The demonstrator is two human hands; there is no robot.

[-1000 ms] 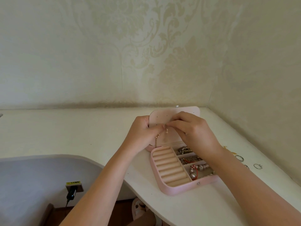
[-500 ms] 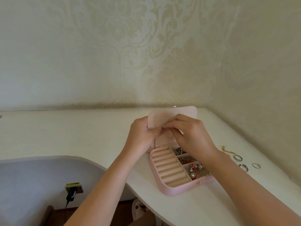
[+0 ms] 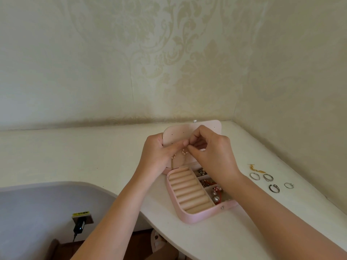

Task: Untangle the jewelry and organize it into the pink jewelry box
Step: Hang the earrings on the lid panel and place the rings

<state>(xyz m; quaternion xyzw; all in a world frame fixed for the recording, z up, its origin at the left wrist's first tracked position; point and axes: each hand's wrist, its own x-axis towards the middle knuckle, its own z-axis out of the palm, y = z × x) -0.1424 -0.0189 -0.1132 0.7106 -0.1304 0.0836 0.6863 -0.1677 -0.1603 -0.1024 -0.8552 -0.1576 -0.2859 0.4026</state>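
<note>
Hands: my left hand (image 3: 158, 152) grips the raised lid (image 3: 174, 133), my right hand (image 3: 212, 149) pinches a pearl earring (image 3: 185, 151) against it | pink jewelry box (image 3: 197, 216) open on table (image 3: 75, 156) | four rings (image 3: 270, 182) lie right of it

Home room: damask wallpaper (image 3: 169, 53), white desk (image 3: 93, 156).
</note>
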